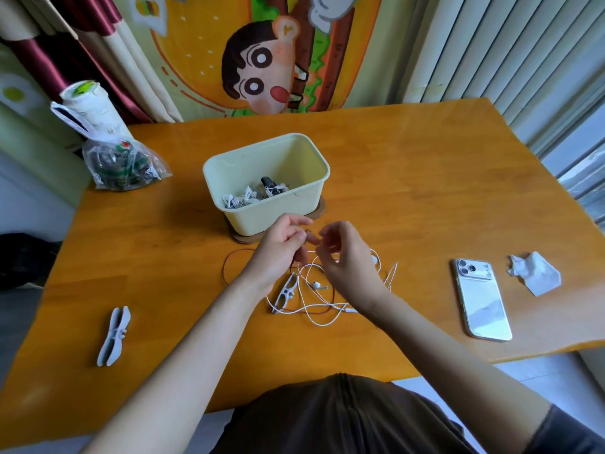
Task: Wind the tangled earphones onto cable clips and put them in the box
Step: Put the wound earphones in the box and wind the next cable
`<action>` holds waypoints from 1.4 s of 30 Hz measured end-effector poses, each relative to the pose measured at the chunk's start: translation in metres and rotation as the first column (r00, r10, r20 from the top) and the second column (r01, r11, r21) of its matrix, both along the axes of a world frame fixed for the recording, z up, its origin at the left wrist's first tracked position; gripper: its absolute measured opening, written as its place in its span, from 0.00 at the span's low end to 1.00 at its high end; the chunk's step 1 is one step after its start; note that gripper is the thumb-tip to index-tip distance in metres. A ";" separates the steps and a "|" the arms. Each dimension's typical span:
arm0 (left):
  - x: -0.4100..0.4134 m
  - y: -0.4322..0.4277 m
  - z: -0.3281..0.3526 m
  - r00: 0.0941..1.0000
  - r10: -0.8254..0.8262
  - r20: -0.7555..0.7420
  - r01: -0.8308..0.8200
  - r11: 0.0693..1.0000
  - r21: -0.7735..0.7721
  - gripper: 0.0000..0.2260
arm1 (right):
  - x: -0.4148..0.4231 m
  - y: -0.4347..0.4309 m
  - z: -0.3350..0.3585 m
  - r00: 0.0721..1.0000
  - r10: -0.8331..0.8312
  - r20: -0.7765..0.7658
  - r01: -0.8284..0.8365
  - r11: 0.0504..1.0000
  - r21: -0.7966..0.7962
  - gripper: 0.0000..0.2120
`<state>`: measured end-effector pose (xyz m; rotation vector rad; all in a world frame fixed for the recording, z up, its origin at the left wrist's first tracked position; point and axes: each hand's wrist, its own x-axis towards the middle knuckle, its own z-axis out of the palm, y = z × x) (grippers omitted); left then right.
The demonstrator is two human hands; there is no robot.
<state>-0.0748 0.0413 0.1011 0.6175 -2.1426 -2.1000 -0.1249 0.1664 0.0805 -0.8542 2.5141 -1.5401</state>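
Presently on the counter point(409, 178), a smooth orange-brown wooden top with rounded edges: one box point(307, 165), cream plastic, rectangular with rounded corners and a rolled rim, standing on a dark wooden base point(322, 208) that shows past its near edge; inside it, wound earphones point(248, 196), white bundles, with one dark clip among them. Just in front of the box, the tangled earphones point(322, 314), thin glossy white cord in loose overlapping loops, with one white earbud point(316, 285) lying within the loops. Threaded through the same tangle, a brown cord point(229, 260), thin and reddish, curving out to the left. One cable clip point(284, 291), white plastic, long and narrow-waisted, lying at the tangle's left side, under the left hand point(281, 247). That hand's grip is curled, pinching the brown cord above the clip. Right hand point(343, 253): grip curled, thumb and forefinger pinching a strand of the white cord just above the counter. A second cable clip point(114, 335), pale grey-white, same shape, lies well apart at the near left. To the right: a phone point(481, 299), white and glossy, back upward, and beside it a crumpled tissue point(535, 273). Far left: a clear plastic bag point(121, 165), crinkled, holding dark contents
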 end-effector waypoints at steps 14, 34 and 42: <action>0.012 -0.021 -0.067 0.962 0.071 0.263 -0.016 0.979 -0.205 0.03 | -0.022 0.007 -0.001 0.947 0.096 0.305 -0.217 0.894 0.393 0.13; 0.021 -0.012 -0.080 0.752 -0.259 0.606 0.352 0.935 -0.038 0.07 | -0.049 -0.006 0.038 0.983 0.063 0.170 -0.104 0.964 0.243 0.11; 0.018 0.002 -0.031 0.830 -0.486 0.272 0.382 0.852 0.359 0.07 | -0.066 -0.012 0.048 0.976 0.167 0.142 -0.217 0.822 0.526 0.10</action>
